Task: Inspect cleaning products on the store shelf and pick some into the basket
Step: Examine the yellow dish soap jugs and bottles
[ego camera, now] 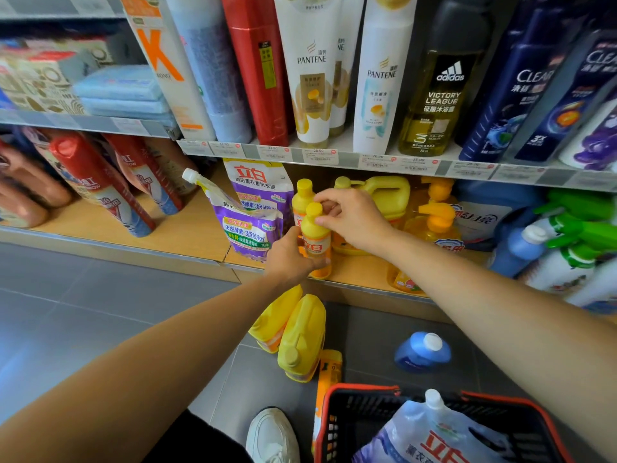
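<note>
Arms are both reaching forward and down to the lower shelf (187,228), bare to the elbow and meeting near its front edge. The left hand (289,259) is sitting low with its back turned up, its fingers curling round the body of a small yellow bottle (315,240). The right hand (354,218) is arching over from the other side, wrist bent, with thumb and fingertips pinching the bottle's yellow cap. Both hands are thus closing on the same bottle, which is standing upright at the front of the lower shelf. Whether its base is resting on the board I cannot tell. A second yellow bottle (303,195) is standing just behind it, and purple refill pouches (248,225) are leaning just to its left. Behind the right hand a big yellow jug (387,192) and orange pump bottles (437,215) are crowding the shelf, with green-topped spray bottles (581,228) further right and red spray cans (96,182) tilting at the far left. Down on the grey floor two yellow jugs (302,335) are lying side by side below the shelf edge, and a blue bottle (422,352) is standing near them. The basket (360,390), black with a red rim, is sitting at the bottom and holding a pale pouch (430,432) with a white cap. A white shoe (272,436) is showing beside it.
</note>
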